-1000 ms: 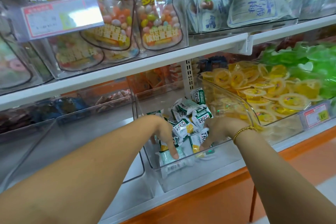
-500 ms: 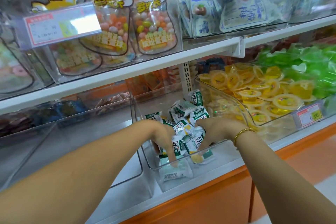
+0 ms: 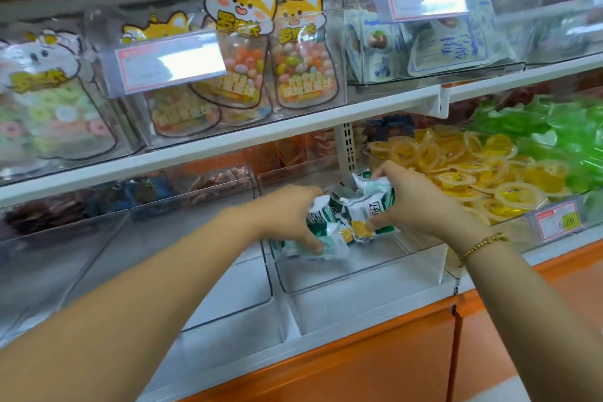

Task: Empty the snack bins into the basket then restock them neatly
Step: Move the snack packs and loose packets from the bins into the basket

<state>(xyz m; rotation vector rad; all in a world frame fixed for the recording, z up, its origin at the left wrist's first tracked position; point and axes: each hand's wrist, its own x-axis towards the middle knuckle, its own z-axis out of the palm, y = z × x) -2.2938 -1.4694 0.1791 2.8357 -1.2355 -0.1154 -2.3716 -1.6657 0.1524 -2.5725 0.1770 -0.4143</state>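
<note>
Both hands reach into a clear plastic bin (image 3: 359, 274) on the lower shelf and gather a bunch of green-and-white snack packets (image 3: 365, 209) between them. The left hand (image 3: 287, 215) comes in from the left, its fingers curled down over the packets on that side, so its grip is closed on the bunch. The right hand (image 3: 414, 202) presses in from the right, thumb low and fingers over the top, and its grip also holds the packets. The packets sit squeezed together between the two palms, inside the bin and towards its back. Whether the lowest ones touch the bin's floor cannot be told. The front part of the bin shows bare clear plastic.

A gold bracelet (image 3: 483, 246) circles the right wrist. Just left of this bin stands another clear bin (image 3: 228, 303). To the right, a bin is heaped with yellow jelly cups (image 3: 473, 173), with green jelly cups (image 3: 571, 134) beyond them and a price tag (image 3: 558, 220) on its front. On the white shelf (image 3: 228, 143) above stand cat-printed candy bags (image 3: 293, 52). Below the bins runs an orange cabinet front (image 3: 359, 356).
</note>
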